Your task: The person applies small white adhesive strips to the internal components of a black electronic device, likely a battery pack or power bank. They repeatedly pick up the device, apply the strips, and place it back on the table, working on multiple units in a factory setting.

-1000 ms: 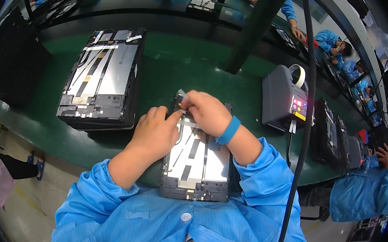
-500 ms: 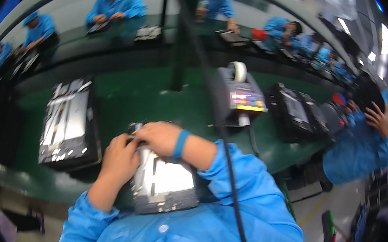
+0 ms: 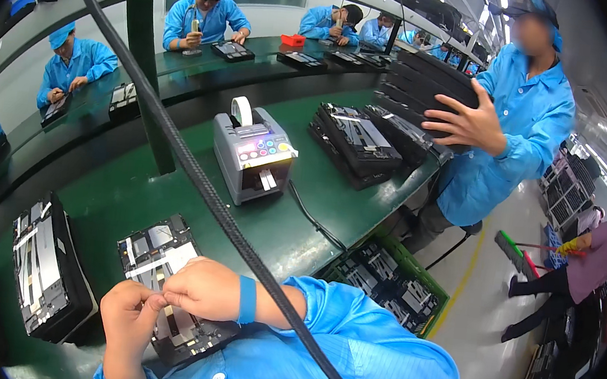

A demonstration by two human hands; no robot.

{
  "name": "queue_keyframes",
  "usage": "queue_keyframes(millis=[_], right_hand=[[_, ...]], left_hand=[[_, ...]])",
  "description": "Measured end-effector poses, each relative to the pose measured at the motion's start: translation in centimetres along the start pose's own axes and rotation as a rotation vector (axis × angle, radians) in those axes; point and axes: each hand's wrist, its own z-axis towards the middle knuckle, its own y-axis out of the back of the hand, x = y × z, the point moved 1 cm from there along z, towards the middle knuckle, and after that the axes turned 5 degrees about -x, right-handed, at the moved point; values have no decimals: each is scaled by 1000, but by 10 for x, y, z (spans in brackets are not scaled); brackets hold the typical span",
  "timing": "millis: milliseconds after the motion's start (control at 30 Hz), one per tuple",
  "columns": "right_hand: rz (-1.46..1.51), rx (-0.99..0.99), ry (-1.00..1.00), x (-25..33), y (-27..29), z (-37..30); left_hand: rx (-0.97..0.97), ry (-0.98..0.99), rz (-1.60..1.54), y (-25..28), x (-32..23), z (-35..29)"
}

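A flat black device panel [image 3: 162, 263] with silver strips and white tape lies on the green bench in front of me. My left hand [image 3: 128, 319] and my right hand [image 3: 206, 289] meet over its near half, fingertips pinched together on its surface. A blue band circles my right wrist. Whether a small piece sits between the fingers is hidden. My blue sleeves fill the lower edge.
A stack of black panels [image 3: 43, 273] stands at my left. A grey tape dispenser [image 3: 251, 156] stands ahead, its cable trailing right. More panel stacks [image 3: 356, 142] lie beyond. A standing person [image 3: 506, 129] carries a stack at right. A green crate [image 3: 389, 287] sits below.
The view has swung right and up, bringing the dispenser and the standing person into view. Both hands stay on the panel, now at the lower left of the picture.
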Motion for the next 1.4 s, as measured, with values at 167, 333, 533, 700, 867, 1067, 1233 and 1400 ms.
queue_keyframes(millis=[167, 333, 533, 700, 867, 1067, 1233, 1400], right_hand=[[141, -113, -221, 10, 12, -10], [586, -304, -341, 6, 3, -19], [318, -344, -194, -9, 22, -28], [677, -579, -491, -37, 20, -31], [716, -418, -714, -71, 25, -16], [706, -317, -736, -90, 29, 1], [491, -256, -705, -104, 23, 27], [379, -138, -655, -121, 8, 58]], left_hand=[[-4, -107, 2, -9, -9, 11], [4, -189, -21, -10, -13, 22], [146, -153, -26, -15, 1, 44], [160, 66, 144, -29, 25, 61], [185, -80, 306, -64, 51, 80], [290, -157, 312, -67, 68, 90], [204, -120, 296, -55, 77, 77], [199, -125, 345, -48, 75, 72]])
